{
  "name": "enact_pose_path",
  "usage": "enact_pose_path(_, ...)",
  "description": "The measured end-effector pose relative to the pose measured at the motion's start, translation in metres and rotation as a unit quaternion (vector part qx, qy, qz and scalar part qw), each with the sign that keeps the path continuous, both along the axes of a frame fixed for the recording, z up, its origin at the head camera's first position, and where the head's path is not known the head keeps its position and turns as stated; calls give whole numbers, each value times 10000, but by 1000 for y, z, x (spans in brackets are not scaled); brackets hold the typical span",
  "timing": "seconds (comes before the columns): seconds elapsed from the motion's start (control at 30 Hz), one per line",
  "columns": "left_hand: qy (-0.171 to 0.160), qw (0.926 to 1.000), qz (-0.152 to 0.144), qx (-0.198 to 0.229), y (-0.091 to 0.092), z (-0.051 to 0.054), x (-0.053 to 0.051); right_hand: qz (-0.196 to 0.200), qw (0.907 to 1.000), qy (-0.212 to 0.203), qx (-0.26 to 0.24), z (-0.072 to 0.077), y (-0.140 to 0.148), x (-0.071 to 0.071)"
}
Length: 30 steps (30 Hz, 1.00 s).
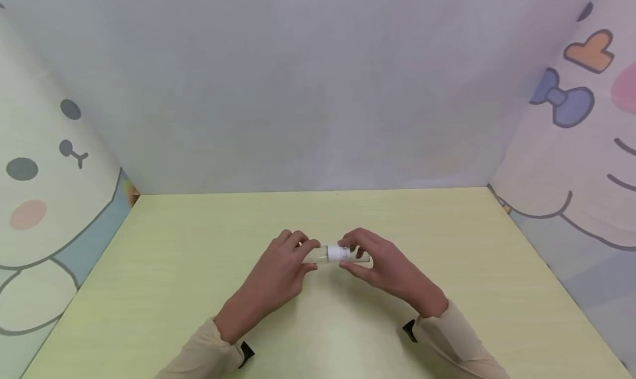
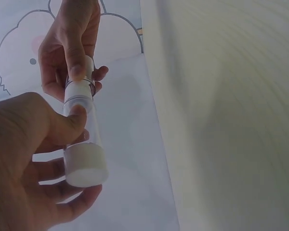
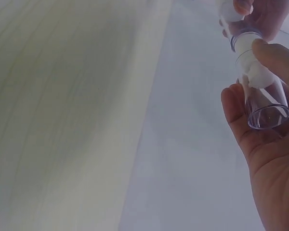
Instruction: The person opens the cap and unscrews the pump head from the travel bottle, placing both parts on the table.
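Note:
A slim clear bottle with a white band lies level between the two hands in the head view. My left hand grips its left part; in the left wrist view that end has a white base, with the thumb on the clear wall. My right hand pinches the other part near the white band, thumb and fingers on opposite sides. In the right wrist view a clear open-ended cap surrounds a white nozzle, and the right thumb presses by the white collar.
Both hands are above a pale yellow table. A plain grey-white wall stands behind it, and cartoon-printed sheets hang at both sides.

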State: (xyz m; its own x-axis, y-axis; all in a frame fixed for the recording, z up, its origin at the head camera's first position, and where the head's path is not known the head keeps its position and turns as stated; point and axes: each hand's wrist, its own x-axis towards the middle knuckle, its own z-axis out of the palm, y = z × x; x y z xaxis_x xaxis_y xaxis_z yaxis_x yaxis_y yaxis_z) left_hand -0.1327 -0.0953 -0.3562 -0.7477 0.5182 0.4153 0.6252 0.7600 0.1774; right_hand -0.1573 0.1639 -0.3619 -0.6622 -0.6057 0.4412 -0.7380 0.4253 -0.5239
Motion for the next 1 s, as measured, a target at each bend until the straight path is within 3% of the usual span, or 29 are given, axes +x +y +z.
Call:
enact_pose_path(0.27,-396,9990,101,170,-8,-7,0,-39,9994,121,328,4,4,-3)
enact_pose_path(0.67,-481,9979,7,433,-12,-11,-3,-137,9959,492,744,7,13,-11)
enact_pose_path(1.0,-389,9983,-4,424,-15,-15,-4,-698,9896,34,1259,7,19,-12)
